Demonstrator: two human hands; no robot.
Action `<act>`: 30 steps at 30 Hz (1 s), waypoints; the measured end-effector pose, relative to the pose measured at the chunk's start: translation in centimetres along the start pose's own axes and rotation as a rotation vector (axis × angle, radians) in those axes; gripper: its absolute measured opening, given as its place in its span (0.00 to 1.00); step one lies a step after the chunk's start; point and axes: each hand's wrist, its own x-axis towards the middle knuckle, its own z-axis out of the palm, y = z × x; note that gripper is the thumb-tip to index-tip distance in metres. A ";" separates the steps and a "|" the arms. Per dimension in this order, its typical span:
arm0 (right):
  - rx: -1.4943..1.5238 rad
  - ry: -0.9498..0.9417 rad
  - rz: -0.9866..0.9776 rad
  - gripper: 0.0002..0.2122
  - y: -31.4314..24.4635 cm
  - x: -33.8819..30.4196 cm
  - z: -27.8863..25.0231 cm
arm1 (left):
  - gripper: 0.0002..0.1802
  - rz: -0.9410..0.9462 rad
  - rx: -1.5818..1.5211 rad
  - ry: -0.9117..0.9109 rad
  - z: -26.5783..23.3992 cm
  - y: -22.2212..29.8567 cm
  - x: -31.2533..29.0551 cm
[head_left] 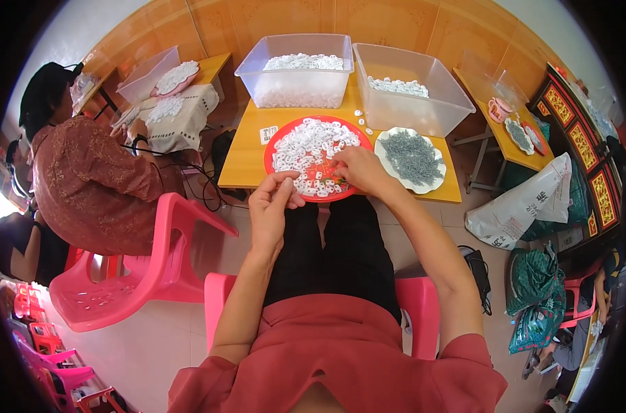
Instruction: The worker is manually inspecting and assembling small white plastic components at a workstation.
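Observation:
A round red tray [270, 153] at the table's near edge holds a heap of small white plastic pieces [311, 140]. My left hand [273, 201] is at the tray's near left rim, thumb and fingers pinched together; whatever is between them is too small to make out. Over the right side of the tray, my right hand [360, 169] reaches down with curled fingers among the white pieces, its fingertips partly hidden. Right of that hand, a white scalloped plate [433, 180] carries a pile of small grey metal pins or nails [411, 157].
Two clear plastic bins [296, 89] [423, 113] with white pieces stand at the back of the yellow table [241, 168]. A few loose pieces [360, 122] and a small printed card [268, 134] lie beside the tray. Left, a person [96, 179] works near a pink chair [141, 275]. Sacks [526, 206] stand right.

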 end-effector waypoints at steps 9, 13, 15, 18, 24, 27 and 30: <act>-0.210 -0.057 -0.042 0.09 0.4 0.6 2.5 | 0.12 -0.071 -0.073 -0.032 0.1 -0.8 0.2; -0.073 0.003 0.018 0.11 -2.3 -0.4 0.6 | 0.11 -0.099 -0.019 -0.021 -0.1 -1.6 -0.1; 0.470 -0.017 0.081 0.11 -4.4 -1.1 -1.1 | 0.11 -0.095 -0.045 -0.006 0.4 -1.3 -0.2; 0.793 -0.117 0.146 0.11 -7.0 -2.8 -2.1 | 0.10 -0.033 0.013 0.000 0.8 -0.7 -0.5; 0.871 -0.159 0.199 0.08 -9.4 -4.0 -4.0 | 0.06 0.099 0.155 0.041 1.3 0.1 -1.1; 0.809 -0.157 0.184 0.08 -9.6 -4.4 -4.4 | 0.06 0.116 0.194 0.039 1.6 0.4 -1.2; 0.778 -0.108 0.151 0.08 -10.2 -4.7 -4.8 | 0.07 0.078 0.163 0.017 1.5 0.5 -1.3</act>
